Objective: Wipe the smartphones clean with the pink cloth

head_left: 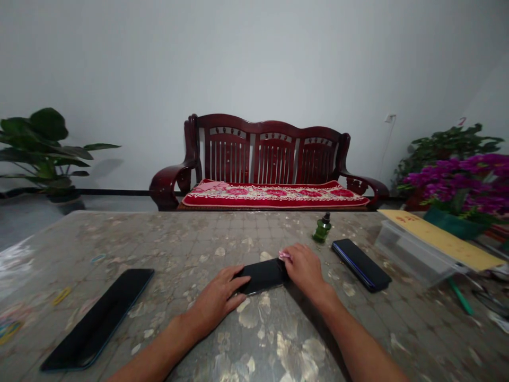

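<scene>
A black phone (263, 276) lies flat on the patterned table (222, 233), between my two hands. My left hand (218, 297) rests on its left end, fingers spread over the edge and the dark surface. At the right end, my right hand (305, 268) is closed on a small pink cloth (284, 255), which sticks out between thumb and fingers at the phone's upper right corner. A green bottle (322, 229) with a black top stands beyond my right hand. To its right lies a dark phone in a case (361, 264).
A large black tablet (99, 318) lies at the left, near yellow bands (62, 296). At the right are a clear plastic box (413, 254) under a yellow folder (441, 239), a green stick (460, 296) and purple flowers (465, 183). A wooden bench (274, 154) stands behind the table.
</scene>
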{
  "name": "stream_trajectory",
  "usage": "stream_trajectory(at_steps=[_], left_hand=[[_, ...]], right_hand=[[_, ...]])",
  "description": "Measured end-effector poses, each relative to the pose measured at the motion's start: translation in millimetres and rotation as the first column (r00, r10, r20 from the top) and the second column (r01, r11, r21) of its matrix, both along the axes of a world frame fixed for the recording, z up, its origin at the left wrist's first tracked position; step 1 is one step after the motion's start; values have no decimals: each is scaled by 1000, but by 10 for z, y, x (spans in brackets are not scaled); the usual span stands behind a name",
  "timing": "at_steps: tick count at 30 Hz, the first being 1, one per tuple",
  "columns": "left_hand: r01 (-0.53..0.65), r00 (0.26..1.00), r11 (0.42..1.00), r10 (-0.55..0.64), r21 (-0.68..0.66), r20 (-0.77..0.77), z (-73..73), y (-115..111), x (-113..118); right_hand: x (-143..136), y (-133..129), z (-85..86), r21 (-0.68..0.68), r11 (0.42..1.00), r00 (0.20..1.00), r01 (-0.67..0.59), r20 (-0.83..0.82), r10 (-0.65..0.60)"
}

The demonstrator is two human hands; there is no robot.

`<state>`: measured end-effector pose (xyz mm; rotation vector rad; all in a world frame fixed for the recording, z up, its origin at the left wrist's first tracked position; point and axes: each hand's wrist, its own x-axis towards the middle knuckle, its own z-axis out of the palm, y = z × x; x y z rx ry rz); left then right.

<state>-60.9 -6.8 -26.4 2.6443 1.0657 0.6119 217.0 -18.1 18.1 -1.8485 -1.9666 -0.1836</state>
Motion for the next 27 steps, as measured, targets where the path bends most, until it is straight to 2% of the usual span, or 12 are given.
stream_trajectory(at_steps=[6, 12, 17, 22, 24, 27], left_hand=[[7, 1000, 998, -7, 55, 7, -39, 11, 4], [23, 1000, 997, -22, 77, -16, -69, 24, 3], [9, 1000, 997, -10, 76, 22, -146, 33, -4], [4, 1000, 997, -5, 74, 7, -149, 25, -4], [-1, 1000, 997, 1, 76, 1, -141, 22, -3], [-4, 1000, 998, 3, 61, 12, -133, 25, -2]], right_hand=[[-204, -52, -14, -74, 997, 989, 7, 151, 5], [-310, -55, 10, -102, 992, 988, -69, 132, 82], [-255, -35, 1, -96, 995, 989, -9, 143, 22], [-298, -71, -25, -101, 985, 979, -142, 129, 155], [-280, -66, -28, -106, 988, 982, -112, 138, 126], [-249, -45, -28, -101, 995, 986, -3, 163, 20]])
